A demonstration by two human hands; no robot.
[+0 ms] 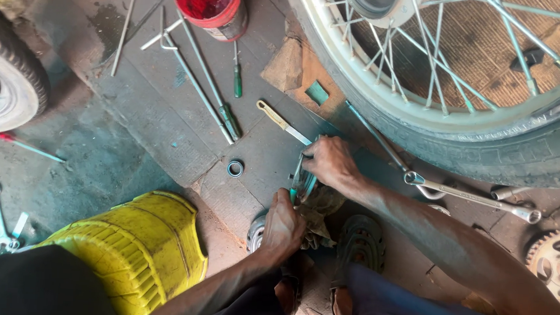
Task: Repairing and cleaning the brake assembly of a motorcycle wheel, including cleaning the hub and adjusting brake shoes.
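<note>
Both hands over workshop floor [135, 124]. Left hand [283, 227] presses dirty rag [315, 220]; right hand [331, 161], fingers closed, grips small metal part [303, 183] beside spoked wheel [463, 77]. Risk: greasy part slipping from grip, likely rolling among scattered tools.

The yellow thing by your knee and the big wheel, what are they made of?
The yellow container looks like plastic: bright, ribbed and slightly glossy. The wheel seems to have a shiny metal rim and thin metal spokes, with a dull black, probably rubber, tyre around it.
</note>
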